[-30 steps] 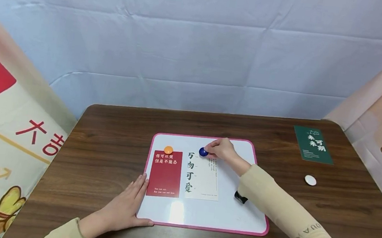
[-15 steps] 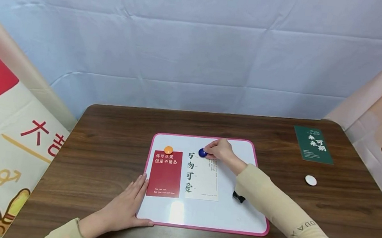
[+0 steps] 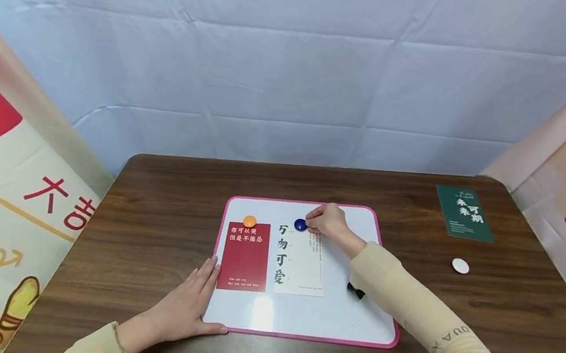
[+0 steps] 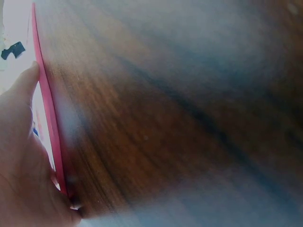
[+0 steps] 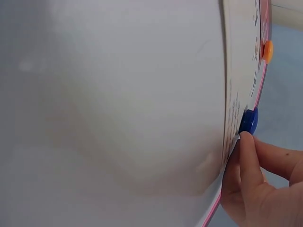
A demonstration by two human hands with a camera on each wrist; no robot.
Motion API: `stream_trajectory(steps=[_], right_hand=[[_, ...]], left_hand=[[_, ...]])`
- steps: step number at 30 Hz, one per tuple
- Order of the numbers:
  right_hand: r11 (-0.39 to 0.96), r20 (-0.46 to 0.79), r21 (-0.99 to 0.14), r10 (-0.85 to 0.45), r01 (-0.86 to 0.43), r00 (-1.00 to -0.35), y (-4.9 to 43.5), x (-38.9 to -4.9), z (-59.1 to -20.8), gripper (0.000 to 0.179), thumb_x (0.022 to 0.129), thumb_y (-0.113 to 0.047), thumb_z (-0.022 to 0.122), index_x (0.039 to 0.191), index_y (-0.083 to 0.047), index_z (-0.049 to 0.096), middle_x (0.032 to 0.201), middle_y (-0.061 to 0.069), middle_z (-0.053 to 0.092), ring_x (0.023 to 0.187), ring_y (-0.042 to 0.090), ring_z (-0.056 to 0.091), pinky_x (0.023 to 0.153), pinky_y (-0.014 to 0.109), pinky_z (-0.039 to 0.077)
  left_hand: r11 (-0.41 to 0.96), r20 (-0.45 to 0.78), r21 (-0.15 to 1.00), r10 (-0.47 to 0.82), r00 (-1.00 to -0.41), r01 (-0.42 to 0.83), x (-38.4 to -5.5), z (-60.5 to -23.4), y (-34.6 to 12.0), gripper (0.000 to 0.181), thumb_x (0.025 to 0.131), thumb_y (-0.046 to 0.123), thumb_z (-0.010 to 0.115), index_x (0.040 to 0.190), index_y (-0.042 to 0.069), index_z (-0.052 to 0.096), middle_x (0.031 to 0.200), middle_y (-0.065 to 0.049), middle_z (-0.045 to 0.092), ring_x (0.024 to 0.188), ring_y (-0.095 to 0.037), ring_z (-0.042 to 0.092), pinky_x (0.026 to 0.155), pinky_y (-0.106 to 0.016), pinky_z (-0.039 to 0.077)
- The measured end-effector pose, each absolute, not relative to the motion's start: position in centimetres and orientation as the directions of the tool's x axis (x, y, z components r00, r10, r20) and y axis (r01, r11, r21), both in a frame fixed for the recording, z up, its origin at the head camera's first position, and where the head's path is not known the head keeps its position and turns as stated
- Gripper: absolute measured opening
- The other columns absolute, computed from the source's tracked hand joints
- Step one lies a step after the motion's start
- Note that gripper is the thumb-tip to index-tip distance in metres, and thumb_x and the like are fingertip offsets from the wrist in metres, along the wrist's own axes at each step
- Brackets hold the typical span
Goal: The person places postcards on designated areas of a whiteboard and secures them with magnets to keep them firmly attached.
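A whiteboard with a pink rim lies on the table. My left hand rests along its left edge, fingers extended and thumb at the front left corner. On the board are a red card, an orange round magnet at its top edge, and a white card with dark writing. My right hand pinches the edge of a blue round magnet at the top of the white card. In the right wrist view, the thumb and fingertips meet right at the blue magnet.
A black clip-like object lies on the board, partly under the right sleeve. To the right, on the brown table, are a white round magnet and a green card. Pale cloth hangs behind the table.
My right fingertips have slid slightly toward the blue magnet's right edge, so more of it shows. My left hand stays on the board's edge.
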State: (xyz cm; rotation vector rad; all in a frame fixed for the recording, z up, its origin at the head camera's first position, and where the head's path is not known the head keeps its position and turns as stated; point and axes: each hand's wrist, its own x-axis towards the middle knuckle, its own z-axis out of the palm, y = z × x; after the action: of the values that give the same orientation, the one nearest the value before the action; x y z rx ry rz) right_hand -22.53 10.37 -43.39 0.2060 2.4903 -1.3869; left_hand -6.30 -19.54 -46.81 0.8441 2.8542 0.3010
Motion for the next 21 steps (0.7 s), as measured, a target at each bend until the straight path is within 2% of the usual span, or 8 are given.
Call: stream_trajectory(steps=[6, 15, 21], right_hand=[[0.625, -0.284, -0.752, -0.025, 0.206, -0.959, 11.3, -22.5, -43.0, 0.015, 0.079, -0.007, 0.069, 0.09, 0.003, 0.068, 0.082, 0.012, 0.066, 0.061, 0.008, 0.057, 0.058, 0.02, 0.049], [0.712, -0.298, -0.672, -0.011, 0.202, -0.955, 14.3, -22.8, -41.4, 0.022, 0.083, -0.016, 0.066, 0.096, 0.001, 0.067, 0.084, 0.01, 0.066, 0.07, 0.014, 0.06, 0.06, 0.021, 0.047], [0.712, -0.326, -0.665, -0.005, 0.226, -0.945, 16.7, -22.9, -40.7, 0.026, 0.085, -0.017, 0.063, 0.103, 0.002, 0.064, 0.099, 0.016, 0.063, 0.077, 0.021, 0.062, 0.071, 0.031, 0.05]], left_hand=[[0.825, -0.094, 0.236, 0.545, -0.833, 0.513, -6.3, -46.9, -19.5, 0.111, 0.072, 0.078, 0.042, 0.143, -0.003, 0.018, 0.151, -0.017, 0.01, 0.138, -0.029, 0.011, 0.107, -0.043, 0.024], [0.825, -0.092, 0.23, 0.546, -0.833, 0.516, -6.3, -46.9, -19.5, 0.111, 0.072, 0.078, 0.043, 0.143, -0.004, 0.017, 0.151, -0.017, 0.008, 0.138, -0.029, 0.01, 0.107, -0.043, 0.024], [0.823, -0.083, 0.216, 0.551, -0.83, 0.525, -6.3, -47.1, -19.6, 0.11, 0.073, 0.077, 0.042, 0.142, -0.005, 0.017, 0.151, -0.018, 0.007, 0.138, -0.029, 0.01, 0.107, -0.043, 0.023]])
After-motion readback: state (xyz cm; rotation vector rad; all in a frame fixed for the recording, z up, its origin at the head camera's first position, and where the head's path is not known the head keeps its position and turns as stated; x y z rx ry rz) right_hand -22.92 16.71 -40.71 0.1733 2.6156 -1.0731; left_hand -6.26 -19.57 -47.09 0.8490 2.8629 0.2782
